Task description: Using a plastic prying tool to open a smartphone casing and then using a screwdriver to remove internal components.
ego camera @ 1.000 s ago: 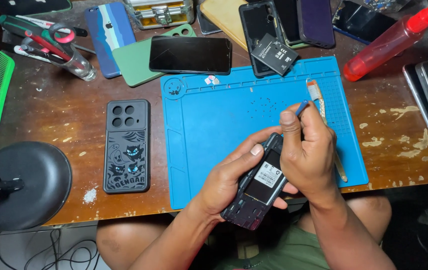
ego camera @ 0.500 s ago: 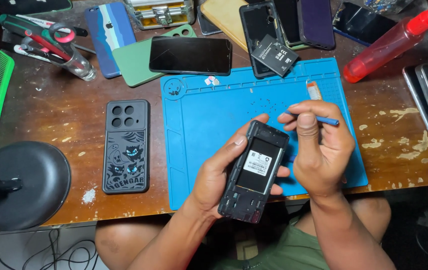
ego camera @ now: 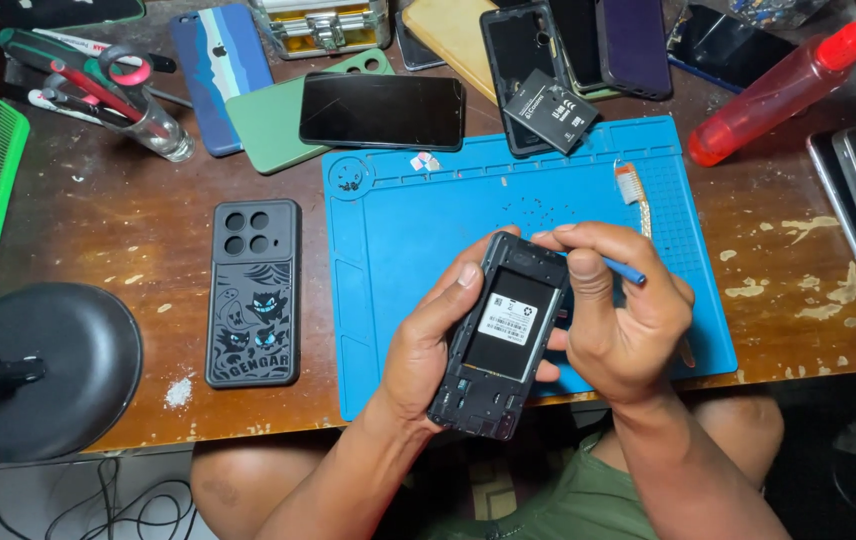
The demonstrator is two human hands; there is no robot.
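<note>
While we cradle the opened phone [ego camera: 501,335] in our left hand [ego camera: 435,345], fingers curled shut around its left edge and back, our right hand [ego camera: 616,320] is closed in a pinch on a thin blue tool [ego camera: 620,268] whose tip sits by the phone's upper right corner. We judge the work goes best with the left grip firm and the phone kept tilted toward us, the tool worked with light pressure along the frame edge so that it does not slip onto the exposed parts inside. Phone noted: back cover off, dark inner frame, a black battery with a white label in the middle, small openings along the bottom; it is held in the air above the near edge of the blue mat [ego camera: 398,230], which lies on the wooden table [ego camera: 98,220]. Left of the mat rests a black phone case [ego camera: 253,292] with cartoon figures. Farther off lie a toothbrush [ego camera: 634,190], a loose battery [ego camera: 551,110], a dark phone [ego camera: 382,110] face up and a red bottle [ego camera: 788,85].
</note>
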